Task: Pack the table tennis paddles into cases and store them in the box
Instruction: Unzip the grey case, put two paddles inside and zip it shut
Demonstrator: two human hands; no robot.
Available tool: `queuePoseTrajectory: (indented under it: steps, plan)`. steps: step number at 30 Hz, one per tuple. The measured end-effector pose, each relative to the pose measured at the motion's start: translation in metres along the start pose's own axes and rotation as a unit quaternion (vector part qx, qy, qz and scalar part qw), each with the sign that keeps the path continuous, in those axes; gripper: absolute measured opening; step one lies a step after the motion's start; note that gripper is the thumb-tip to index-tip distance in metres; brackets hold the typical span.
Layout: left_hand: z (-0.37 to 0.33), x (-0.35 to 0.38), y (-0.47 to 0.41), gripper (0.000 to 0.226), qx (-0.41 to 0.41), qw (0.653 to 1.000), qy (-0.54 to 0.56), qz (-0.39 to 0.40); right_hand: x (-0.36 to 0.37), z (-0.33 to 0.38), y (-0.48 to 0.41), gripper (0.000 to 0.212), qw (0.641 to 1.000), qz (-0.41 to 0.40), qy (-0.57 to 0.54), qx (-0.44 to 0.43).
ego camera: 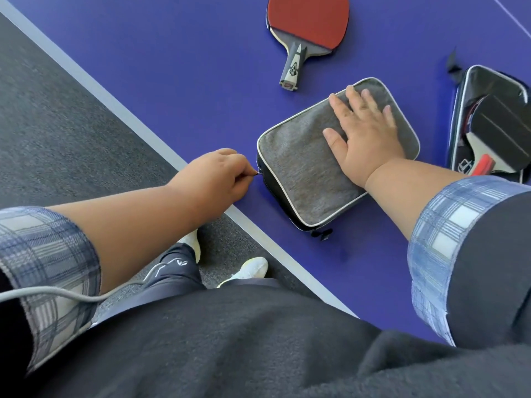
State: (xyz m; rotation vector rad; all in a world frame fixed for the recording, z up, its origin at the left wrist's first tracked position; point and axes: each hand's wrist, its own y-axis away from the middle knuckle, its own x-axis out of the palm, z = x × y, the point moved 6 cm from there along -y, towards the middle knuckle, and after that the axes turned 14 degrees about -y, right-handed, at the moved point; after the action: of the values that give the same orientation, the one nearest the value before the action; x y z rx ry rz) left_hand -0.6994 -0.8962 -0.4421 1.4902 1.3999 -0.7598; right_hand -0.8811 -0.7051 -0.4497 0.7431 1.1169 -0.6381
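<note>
Pinching zipper pull (257, 174), right hand (366, 133) flat.

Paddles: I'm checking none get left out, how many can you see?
2: a red paddle loose on the table, another paddle in the open case. The grey case may hide more.

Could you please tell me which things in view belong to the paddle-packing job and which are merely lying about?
Job:
- grey case, pressed flat by the right hand
- its zip pull, pinched by the left hand
- red paddle, loose on the table
- open case holding a paddle

Lying about:
- grey cable
</note>
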Motion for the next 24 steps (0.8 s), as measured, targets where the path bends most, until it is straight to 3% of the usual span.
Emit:
queuePoseTrajectory:
  steps: [18, 24]
  plan:
    - [-0.083, 0.048, 0.021, 0.024, 0.093, 0.985, 0.023, 0.146, 0.0, 0.0, 0.001, 0.067, 0.999, -0.027, -0.023, -0.014]
    - [-0.089, 0.052, 0.02, 0.026, 0.077, 0.984, 0.023, 0.161, 0.001, 0.002, 0.002, 0.066, 0.999, -0.028, -0.023, -0.016]
